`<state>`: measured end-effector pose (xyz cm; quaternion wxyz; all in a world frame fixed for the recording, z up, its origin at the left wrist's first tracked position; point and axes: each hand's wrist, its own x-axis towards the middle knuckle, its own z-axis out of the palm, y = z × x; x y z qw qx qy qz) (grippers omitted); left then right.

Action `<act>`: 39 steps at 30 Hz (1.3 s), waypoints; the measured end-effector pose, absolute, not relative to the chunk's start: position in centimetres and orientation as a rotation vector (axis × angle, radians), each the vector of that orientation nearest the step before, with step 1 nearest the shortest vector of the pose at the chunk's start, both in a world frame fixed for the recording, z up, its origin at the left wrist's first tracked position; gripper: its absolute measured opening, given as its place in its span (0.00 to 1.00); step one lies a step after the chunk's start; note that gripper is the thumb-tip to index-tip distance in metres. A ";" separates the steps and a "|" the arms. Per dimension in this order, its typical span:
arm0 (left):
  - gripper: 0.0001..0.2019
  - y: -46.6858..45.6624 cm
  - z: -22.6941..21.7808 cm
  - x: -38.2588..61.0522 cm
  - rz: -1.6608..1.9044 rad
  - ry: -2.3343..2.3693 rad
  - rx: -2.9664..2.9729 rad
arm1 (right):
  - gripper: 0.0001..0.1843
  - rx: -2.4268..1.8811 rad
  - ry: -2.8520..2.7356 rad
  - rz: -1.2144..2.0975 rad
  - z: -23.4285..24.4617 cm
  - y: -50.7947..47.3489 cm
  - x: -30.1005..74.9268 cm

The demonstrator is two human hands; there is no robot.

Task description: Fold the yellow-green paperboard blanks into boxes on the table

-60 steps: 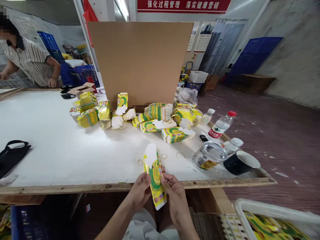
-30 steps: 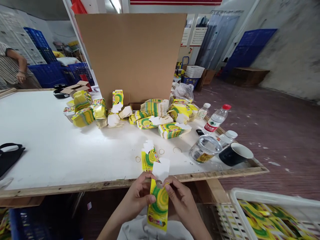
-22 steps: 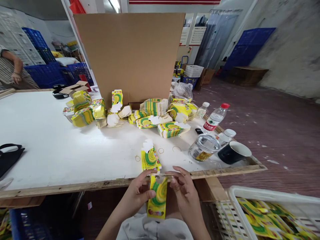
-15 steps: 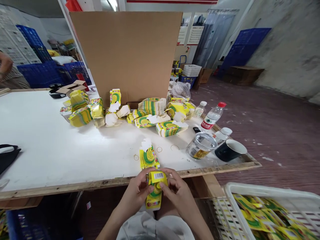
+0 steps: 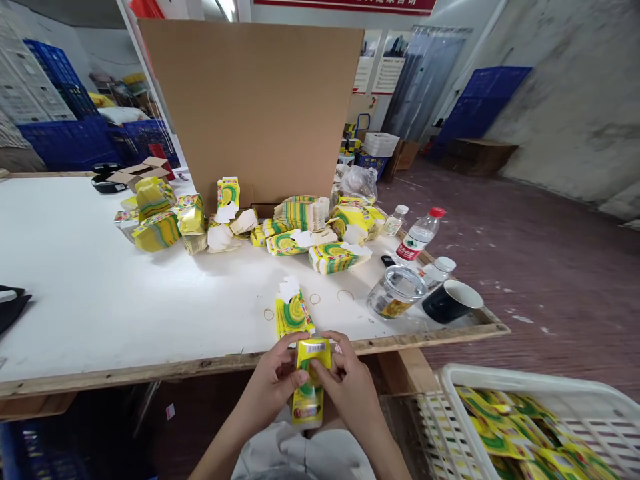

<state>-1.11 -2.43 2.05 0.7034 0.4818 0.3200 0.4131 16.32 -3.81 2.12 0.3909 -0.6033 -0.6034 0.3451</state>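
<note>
A yellow and green printed packet [image 5: 309, 400] with a barcode on its upper part is held upright over my lap, just in front of the table edge. My left hand [image 5: 277, 377] grips its left side, thumb on the front face. From the right, my right hand [image 5: 345, 373] holds it, with a fingertip pressing on the front and the index finger at the top corner. Right behind the packet, a small stack of flat yellow cartons [image 5: 294, 312] with white flaps lies on the table.
Bundles of flat yellow cartons [image 5: 300, 217] line the back of the table before a large cardboard sheet [image 5: 250, 107]. At right stand a clear jar [image 5: 397, 293], a dark mug [image 5: 450, 303] and a water bottle [image 5: 419, 237]. A white basket [image 5: 530, 377] of yellow packets is at lower right.
The folded-down barcode flap now lies flatter at the packet's top, and the packet's face has tilted slightly. My right fingertip has shifted left and up on it. The view has shifted a little.
</note>
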 end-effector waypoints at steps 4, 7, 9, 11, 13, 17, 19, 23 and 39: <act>0.26 -2.5 2.1 -0.1 0.929 0.697 0.970 | 0.16 -1.362 -1.428 0.908 2.0 -4.0 16.6; 0.26 -3.0 1.9 1.3 0.928 0.707 1.026 | 0.14 -1.307 -1.319 0.898 1.6 -4.5 17.5; 0.25 -2.9 1.6 1.7 0.940 0.754 1.147 | 0.14 -1.388 -1.322 0.715 2.1 -5.6 19.5; 0.25 -2.2 1.1 1.3 0.974 0.897 1.360 | 0.16 -1.594 -1.355 0.307 3.4 -7.0 22.7; 0.24 -1.0 0.1 0.5 0.984 1.128 1.622 | 0.23 -1.839 -1.309 -0.228 4.9 -8.4 26.0; 0.26 0.7 -2.3 -0.4 0.853 1.307 1.831 | 0.28 -1.893 -1.323 -0.329 5.1 -8.5 27.9; 0.27 0.7 -3.1 0.0 0.836 1.269 1.829 | 0.22 -1.756 -1.353 0.041 3.3 -6.4 25.7; 0.29 0.4 -3.8 0.7 0.843 1.221 1.815 | 0.14 -1.662 -1.259 0.558 -1.1 -0.3 18.8; 0.26 -0.9 -1.0 1.5 1.149 0.764 0.658 | 0.23 -1.221 -0.777 1.239 -1.2 -3.1 14.8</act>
